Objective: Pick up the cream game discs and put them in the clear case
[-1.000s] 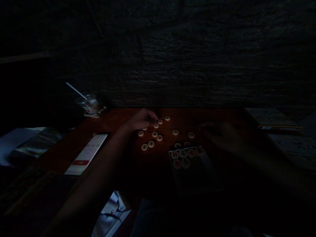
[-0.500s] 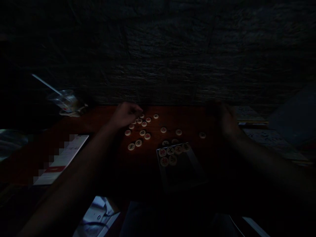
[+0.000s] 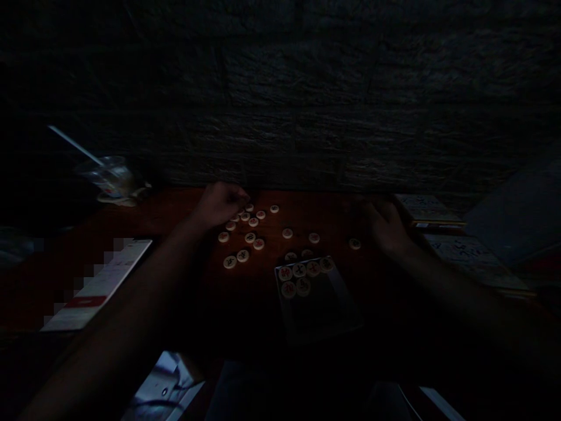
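Round Chinese chess pieces [image 3: 253,222] with red or black characters lie scattered on a dark reddish wooden table [image 3: 188,298]. My left hand [image 3: 221,202] rests at the far left of this group with fingers curled down; whether a piece is in them is hidden. A shallow clear box [image 3: 322,304] near the front holds several pieces [image 3: 300,269] in two rows at its far left. My right hand [image 3: 383,225] is low over the table, right of a lone piece [image 3: 355,244]. Its dim fingers point left, apart, with no piece visible in them.
A clear cup with a straw [image 3: 113,178] stands at the far left. A printed sheet [image 3: 103,286] lies at the left edge. Two flat boxes [image 3: 423,209] [image 3: 473,257] are on the right. A rough stone wall [image 3: 280,134] rises behind the table. Lighting is very dim.
My right hand has come left and down toward the lone piece. The left hand stays by the scattered pieces, and the view has shifted slightly.
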The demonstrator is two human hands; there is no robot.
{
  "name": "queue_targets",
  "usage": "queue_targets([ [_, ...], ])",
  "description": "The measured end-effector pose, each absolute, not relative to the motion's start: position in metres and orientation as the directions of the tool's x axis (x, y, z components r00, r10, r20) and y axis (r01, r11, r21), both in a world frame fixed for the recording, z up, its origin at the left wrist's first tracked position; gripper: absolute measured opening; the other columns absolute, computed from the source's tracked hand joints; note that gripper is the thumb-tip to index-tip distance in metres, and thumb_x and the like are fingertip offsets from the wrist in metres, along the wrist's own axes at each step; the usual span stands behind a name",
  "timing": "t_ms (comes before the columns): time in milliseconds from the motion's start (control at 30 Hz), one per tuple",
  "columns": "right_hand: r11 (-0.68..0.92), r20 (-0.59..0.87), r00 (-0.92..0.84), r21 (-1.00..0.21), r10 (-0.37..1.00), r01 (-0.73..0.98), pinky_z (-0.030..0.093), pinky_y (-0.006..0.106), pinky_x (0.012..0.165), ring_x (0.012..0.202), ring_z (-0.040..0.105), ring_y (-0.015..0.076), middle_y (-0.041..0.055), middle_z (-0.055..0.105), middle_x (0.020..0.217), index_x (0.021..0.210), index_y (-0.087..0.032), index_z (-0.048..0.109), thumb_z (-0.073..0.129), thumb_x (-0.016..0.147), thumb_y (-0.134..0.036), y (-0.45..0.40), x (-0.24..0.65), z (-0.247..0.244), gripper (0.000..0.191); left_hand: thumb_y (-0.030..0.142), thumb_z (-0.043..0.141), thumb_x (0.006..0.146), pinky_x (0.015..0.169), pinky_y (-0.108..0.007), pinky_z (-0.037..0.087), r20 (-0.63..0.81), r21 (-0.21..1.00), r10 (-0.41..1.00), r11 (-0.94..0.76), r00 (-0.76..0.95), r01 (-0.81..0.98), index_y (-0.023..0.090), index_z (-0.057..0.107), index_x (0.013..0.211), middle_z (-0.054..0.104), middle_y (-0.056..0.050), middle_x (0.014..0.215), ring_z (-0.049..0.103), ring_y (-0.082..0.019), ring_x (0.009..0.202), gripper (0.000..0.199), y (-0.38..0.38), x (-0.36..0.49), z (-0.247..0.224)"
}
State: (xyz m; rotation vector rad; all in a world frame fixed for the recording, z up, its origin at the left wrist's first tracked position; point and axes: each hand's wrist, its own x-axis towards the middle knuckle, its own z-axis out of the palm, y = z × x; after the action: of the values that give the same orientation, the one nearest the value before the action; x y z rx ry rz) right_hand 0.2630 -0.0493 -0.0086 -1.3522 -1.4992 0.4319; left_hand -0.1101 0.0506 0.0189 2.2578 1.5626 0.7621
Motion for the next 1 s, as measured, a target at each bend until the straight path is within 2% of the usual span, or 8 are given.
queue_targets([
  [133, 0.294, 0.401, 0.079, -0.778, 0.913, 0.555, 0.06, 0.047, 0.094, 0.101, 0.078, 0.0312, 0.0091, 0.083, 0.104, 0.088, -0.024, 0.08, 0.054, 0.1, -0.057, -0.053, 0.259, -0.009, 0.043, 0.033, 0.066, 0.084, 0.065, -0.028, 0.049, 0.275, 0.485, 0.91, -0.411, 0.311, 0.772, 0.021, 0.083, 0.089, 0.081, -0.004, 0.083, 0.073, -0.021, 0.075, 0.022, 0.053, -0.112, 0.018],
  [233, 0.305, 0.393, 0.037, -0.767, 0.919, 0.565, 0.061, 0.044, 0.088, 0.101, 0.078, 0.0305, 0.0098, 0.083, 0.107, 0.093, -0.022, 0.08, 0.054, 0.1, -0.055, -0.055, 0.256, -0.012, 0.042, 0.035, 0.069, 0.083, 0.07, -0.03, 0.051, 0.244, 0.544, 0.895, -0.445, 0.373, 0.711, 0.02, 0.083, 0.09, 0.082, -0.005, 0.087, 0.074, -0.022, 0.079, 0.022, 0.05, -0.105, 0.017],
  [333, 0.287, 0.348, 0.005, -0.781, 0.937, 0.554, 0.059, 0.036, 0.067, 0.085, 0.078, 0.0267, 0.0099, 0.083, 0.107, 0.101, -0.02, 0.08, 0.053, 0.1, -0.054, -0.057, 0.253, -0.015, 0.043, 0.04, 0.073, 0.083, 0.074, -0.031, 0.053, 0.194, 0.639, 0.849, -0.49, 0.492, 0.593, 0.019, 0.082, 0.097, 0.082, -0.006, 0.093, 0.074, -0.022, 0.082, 0.027, 0.037, -0.087, 0.016],
  [433, 0.257, 0.299, -0.011, -0.801, 0.954, 0.541, 0.051, 0.03, 0.051, 0.067, 0.073, 0.0213, 0.0097, 0.082, 0.106, 0.104, -0.019, 0.079, 0.051, 0.101, -0.052, -0.059, 0.25, -0.016, 0.043, 0.043, 0.074, 0.087, 0.073, -0.031, 0.052, 0.171, 0.617, 0.747, -0.59, 0.642, 0.521, 0.021, 0.082, 0.099, 0.081, -0.006, 0.097, 0.073, -0.02, 0.083, 0.027, 0.02, -0.064, 0.013],
  [633, 0.253, 0.303, -0.015, -0.766, 0.953, 0.591, 0.049, 0.03, 0.048, 0.057, 0.068, 0.0193, 0.0092, 0.081, 0.095, 0.105, -0.019, 0.081, 0.05, 0.101, -0.048, -0.058, 0.249, -0.017, 0.042, 0.034, 0.077, 0.088, 0.079, -0.034, 0.05, 0.188, 0.469, 0.597, -0.752, 0.78, 0.463, 0.023, 0.083, 0.101, 0.075, -0.007, 0.098, 0.069, -0.021, 0.089, 0.018, 0.005, -0.039, 0.01],
  [767, 0.274, 0.327, -0.023, -0.749, 0.945, 0.603, 0.052, 0.032, 0.052, 0.063, 0.071, 0.0205, 0.0088, 0.083, 0.105, 0.101, -0.022, 0.082, 0.051, 0.102, -0.047, -0.057, 0.249, -0.017, 0.039, 0.022, 0.071, 0.092, 0.084, -0.034, 0.049, 0.19, 0.448, 0.555, -0.783, 0.81, 0.432, 0.021, 0.079, 0.094, 0.074, -0.006, 0.095, 0.068, -0.022, 0.097, 0.009, 0.009, -0.037, 0.005],
  [867, 0.273, 0.32, -0.032, -0.746, 0.947, 0.608, 0.054, 0.034, 0.056, 0.068, 0.073, 0.0222, 0.0082, 0.083, 0.112, 0.103, -0.024, 0.081, 0.05, 0.102, -0.047, -0.058, 0.248, -0.016, 0.038, 0.022, 0.067, 0.095, 0.081, -0.033, 0.048, 0.22, 0.492, 0.58, -0.76, 0.784, 0.424, 0.019, 0.074, 0.096, 0.074, -0.005, 0.092, 0.068, -0.021, 0.092, 0.007, 0.01, -0.036, 0.0],
  [1000, 0.296, 0.344, -0.041, -0.736, 0.938, 0.609, 0.057, 0.035, 0.063, 0.081, 0.077, 0.0257, 0.0087, 0.083, 0.104, 0.103, -0.023, 0.081, 0.051, 0.102, -0.046, -0.06, 0.247, -0.015, 0.038, 0.023, 0.069, 0.094, 0.077, -0.03, 0.049, 0.321, 0.666, 0.669, -0.663, 0.67, 0.343, 0.018, 0.069, 0.101, 0.075, -0.004, 0.094, 0.069, -0.017, 0.087, 0.008, 0.009, -0.028, -0.002],
])
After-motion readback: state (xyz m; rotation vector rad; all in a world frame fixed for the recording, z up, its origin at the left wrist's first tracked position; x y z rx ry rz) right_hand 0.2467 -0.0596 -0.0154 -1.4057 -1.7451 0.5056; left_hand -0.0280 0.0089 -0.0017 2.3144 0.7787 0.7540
